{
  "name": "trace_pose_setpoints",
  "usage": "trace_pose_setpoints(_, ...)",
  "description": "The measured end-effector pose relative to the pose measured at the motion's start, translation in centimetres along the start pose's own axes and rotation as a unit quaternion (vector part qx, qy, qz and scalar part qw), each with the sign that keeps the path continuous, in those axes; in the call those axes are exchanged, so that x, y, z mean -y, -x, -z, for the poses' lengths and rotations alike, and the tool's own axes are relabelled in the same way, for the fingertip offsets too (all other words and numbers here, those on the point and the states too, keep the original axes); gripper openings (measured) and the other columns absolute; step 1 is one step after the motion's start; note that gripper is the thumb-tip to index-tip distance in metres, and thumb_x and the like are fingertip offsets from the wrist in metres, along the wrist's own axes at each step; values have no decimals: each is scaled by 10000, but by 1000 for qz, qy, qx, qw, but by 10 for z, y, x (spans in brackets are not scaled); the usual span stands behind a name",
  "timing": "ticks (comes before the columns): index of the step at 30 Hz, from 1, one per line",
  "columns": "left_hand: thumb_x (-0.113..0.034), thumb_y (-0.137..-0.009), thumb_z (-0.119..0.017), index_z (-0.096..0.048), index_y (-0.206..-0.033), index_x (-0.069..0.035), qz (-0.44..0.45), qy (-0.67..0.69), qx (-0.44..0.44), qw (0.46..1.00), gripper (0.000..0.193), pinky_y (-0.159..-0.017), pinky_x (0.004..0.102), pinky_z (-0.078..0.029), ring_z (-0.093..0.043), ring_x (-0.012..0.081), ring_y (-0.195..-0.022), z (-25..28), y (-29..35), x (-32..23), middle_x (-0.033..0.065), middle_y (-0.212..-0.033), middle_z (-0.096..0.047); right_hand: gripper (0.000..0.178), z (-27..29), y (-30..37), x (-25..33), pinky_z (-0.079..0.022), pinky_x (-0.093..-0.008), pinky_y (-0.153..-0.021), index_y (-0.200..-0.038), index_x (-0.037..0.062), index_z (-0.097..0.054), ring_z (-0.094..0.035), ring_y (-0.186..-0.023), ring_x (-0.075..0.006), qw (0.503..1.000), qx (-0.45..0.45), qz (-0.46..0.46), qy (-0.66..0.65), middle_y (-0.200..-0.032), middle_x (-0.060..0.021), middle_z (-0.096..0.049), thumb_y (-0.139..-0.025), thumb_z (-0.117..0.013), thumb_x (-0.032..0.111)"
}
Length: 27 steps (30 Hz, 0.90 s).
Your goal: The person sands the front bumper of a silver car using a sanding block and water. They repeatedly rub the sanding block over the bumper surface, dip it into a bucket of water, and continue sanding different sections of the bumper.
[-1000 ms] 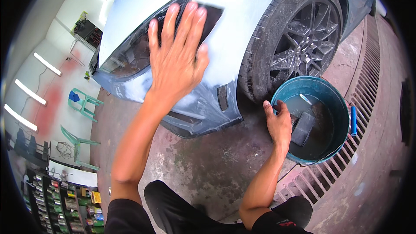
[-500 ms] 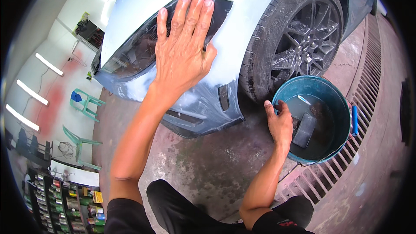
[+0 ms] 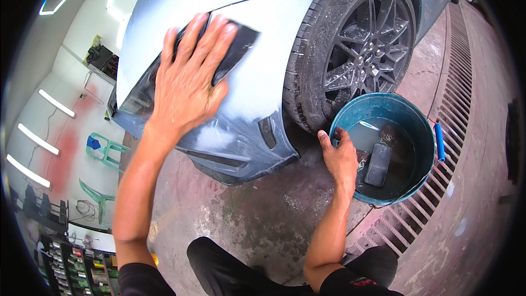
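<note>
My left hand (image 3: 189,79) lies flat over the dark headlight (image 3: 241,41) of a blue-grey car, fingers stretched out and slightly blurred. Whether anything thin lies under the palm is hidden. Whitish, wet-looking smears mark the bumper (image 3: 224,145) below it. My right hand (image 3: 341,159) grips the near-left rim of a teal bucket (image 3: 419,126), thumb outside and fingers bent over the edge. Murky water fills its bottom. In it are a dark grey rectangular block (image 3: 378,164), a brownish lump (image 3: 388,134) and a slim whitish piece (image 3: 369,125).
The front wheel (image 3: 367,60) stands just behind the bucket. A floor drain grate (image 3: 452,109) curves along the right. At left are green plastic chairs (image 3: 107,151), lit tubes on the wall (image 3: 57,102) and a rack of cans (image 3: 68,266).
My view has shifted, so the car and bucket sit further left in the picture. My left hand stays on the headlight, and my right hand stays at the bucket rim.
</note>
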<state>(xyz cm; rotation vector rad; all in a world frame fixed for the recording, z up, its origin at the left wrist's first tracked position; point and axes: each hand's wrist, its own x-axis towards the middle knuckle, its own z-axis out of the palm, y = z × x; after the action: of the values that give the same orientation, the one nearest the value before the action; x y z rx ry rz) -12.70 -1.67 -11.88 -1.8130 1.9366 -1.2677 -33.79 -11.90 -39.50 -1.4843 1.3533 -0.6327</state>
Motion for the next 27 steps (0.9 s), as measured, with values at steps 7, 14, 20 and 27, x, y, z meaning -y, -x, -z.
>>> trace_pose_setpoints(7, -146, -770, -560, -445, -1762, -224, -146, -79, 111, 980, 1002, -1454, 558, -63, -257, 243, -1742, 44, -43, 36, -23, -1848, -386, 826, 9, -4, -4, -527, -527, -1174, -1565, 13, -642, -710, -1370, -440, 1000, -2, -9, 5, -1465, -263, -740, -1013, -758, 617)
trace_pose_setpoints(14, -201, -739, -525, -488, -1743, -219, -210, -64, 88, 972, 1005, -1455, 564, -67, -252, 274, -1742, 45, -81, 27, 7, -1831, -419, 800, 2, 3, 1, -537, -535, -1154, -1545, 4, -650, -721, -1340, -460, 1000, 8, -11, -26, -1415, -275, -759, -1019, -757, 598)
trace_pose_setpoints(20, -177, -702, -506, -505, -1735, -220, -186, -82, 117, 972, 1035, -1456, 560, -51, -265, 268, -1739, 53, -68, 40, -1, -1827, -428, 789, 9, -2, 2, -541, -541, -1142, -1537, -11, -650, -725, -1325, -474, 1000, 1, 1, -6, -1377, -301, -768, -1028, -752, 583)
trace_pose_setpoints(27, -143, -757, -518, -466, -1754, -230, -169, -103, 95, 976, 1003, -1459, 546, -61, -257, 250, -1739, 39, -68, 21, -14, -1841, -400, 797, 10, 0, -4, -539, -548, -1144, -1543, -26, -639, -725, -1325, -472, 1000, 2, -4, -17, -1383, -307, -762, -1026, -761, 569)
